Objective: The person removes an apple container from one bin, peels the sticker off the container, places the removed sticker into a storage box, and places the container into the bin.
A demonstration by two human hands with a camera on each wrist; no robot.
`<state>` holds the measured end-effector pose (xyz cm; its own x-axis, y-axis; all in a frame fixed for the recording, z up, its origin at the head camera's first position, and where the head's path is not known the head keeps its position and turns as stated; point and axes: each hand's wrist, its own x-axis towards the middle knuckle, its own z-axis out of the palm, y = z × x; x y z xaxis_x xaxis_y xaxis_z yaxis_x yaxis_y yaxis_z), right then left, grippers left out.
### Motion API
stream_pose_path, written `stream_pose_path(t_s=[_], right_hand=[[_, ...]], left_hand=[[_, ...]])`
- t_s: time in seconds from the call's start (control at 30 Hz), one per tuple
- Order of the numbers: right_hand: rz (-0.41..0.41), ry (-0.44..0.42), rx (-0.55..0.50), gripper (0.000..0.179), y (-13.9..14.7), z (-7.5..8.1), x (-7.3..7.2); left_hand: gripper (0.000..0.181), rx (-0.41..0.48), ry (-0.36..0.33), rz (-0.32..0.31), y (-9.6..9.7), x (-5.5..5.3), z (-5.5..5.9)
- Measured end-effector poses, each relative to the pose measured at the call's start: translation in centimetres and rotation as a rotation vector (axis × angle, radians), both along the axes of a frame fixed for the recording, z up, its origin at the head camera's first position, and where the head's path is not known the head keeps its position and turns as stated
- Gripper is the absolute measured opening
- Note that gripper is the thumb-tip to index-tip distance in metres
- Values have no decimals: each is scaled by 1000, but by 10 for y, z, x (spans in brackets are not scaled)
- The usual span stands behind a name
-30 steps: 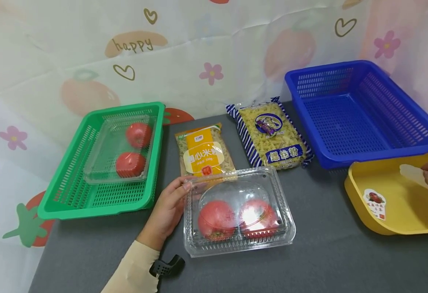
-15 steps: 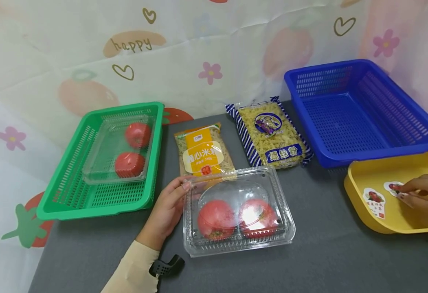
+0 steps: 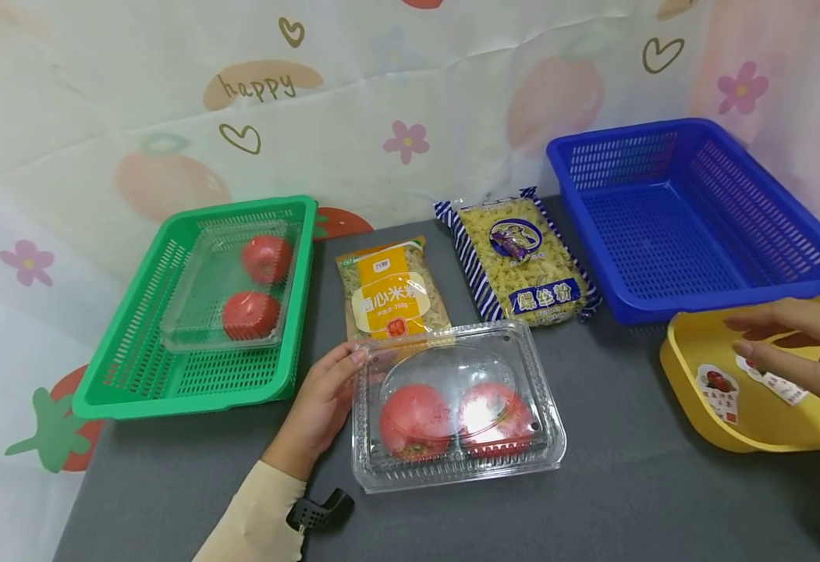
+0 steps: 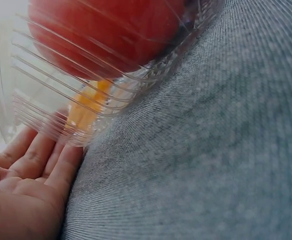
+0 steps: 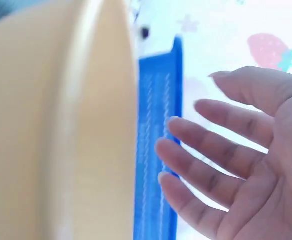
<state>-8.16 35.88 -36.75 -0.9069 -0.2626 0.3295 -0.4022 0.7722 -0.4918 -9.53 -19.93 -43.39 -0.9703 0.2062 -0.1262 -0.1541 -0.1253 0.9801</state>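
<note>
Through the clear lid of a plastic clamshell box (image 3: pixel 452 406) two tomatoes (image 3: pixel 415 421) show. My left hand (image 3: pixel 321 406) touches the box's left side and rear corner. In the left wrist view its fingers (image 4: pixel 38 150) lie nearly straight against the ribbed wall. Over the yellow tray (image 3: pixel 690 406) at the right is my right hand (image 3: pixel 813 347), fingers spread and holding nothing, as the right wrist view also shows. Below it, partly covered by the hand, lies a label sticker (image 3: pixel 782 388) with a red fruit picture. A second label sticker (image 3: pixel 718 393) lies nearer the tray's left wall.
A green basket (image 3: pixel 192 402) at the left holds another clear box (image 3: pixel 206 289) with two tomatoes. Behind the front box lie a yellow-labelled pasta bag (image 3: pixel 388 293) and a blue-striped pasta bag (image 3: pixel 522 261). A blue basket (image 3: pixel 669 226) stands at the back right.
My right hand has put the pinched label sticker down in the yellow tray, let go of it and lifted away with fingers spread. My left hand and the clamshell box have stayed put.
</note>
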Motion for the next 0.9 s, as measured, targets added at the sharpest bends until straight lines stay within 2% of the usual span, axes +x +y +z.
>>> stream_pose_path(t_s=[0.1, 0.3, 0.47, 0.6, 0.77, 0.9], right_hand=[[28, 6, -63, 35, -18, 11, 0], [125, -216, -268, 34, -53, 19, -4], [334, -341, -403, 39, -81, 16, -8], [437, -398, -498, 43, -101, 13, -9], [459, -420, -535, 44, -118, 7, -11], [430, -411, -516, 45, -130, 1, -13]], left_hand=[[51, -12, 15, -23, 0, 1, 0], [51, -24, 35, -25, 0, 3, 3], [48, -20, 39, -64, 0, 6, 7], [50, -8, 33, -137, -3, 9, 12], [55, 35, -31, -210, -3, 16, 19], [56, 46, -56, -194, 0, 22, 24]])
